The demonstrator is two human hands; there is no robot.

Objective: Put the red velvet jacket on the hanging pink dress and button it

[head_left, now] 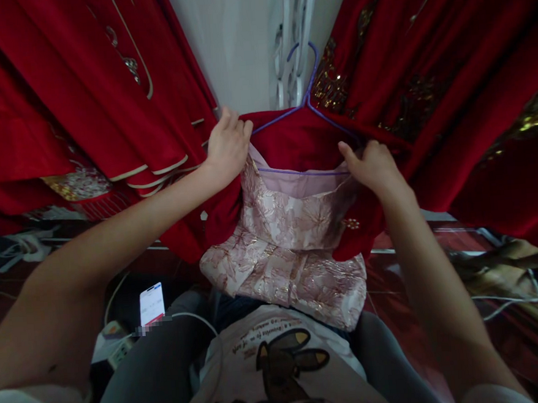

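Observation:
A purple wire hanger (pixel 306 94) carries a red velvet garment (pixel 299 139), and a pink and gold brocade piece (pixel 286 243) hangs inside it down onto my lap. My left hand (pixel 226 144) is closed on the garment's left shoulder edge by the hanger's arm. My right hand (pixel 373 165) pinches the red fabric at the right shoulder.
Red embroidered garments (pixel 82 98) hang close on the left, and more of them (pixel 449 78) hang on the right. White hangers (pixel 292 40) hang at the back against a pale wall. A phone (pixel 151 304) and a power strip (pixel 117 347) with cables lie on the floor at left.

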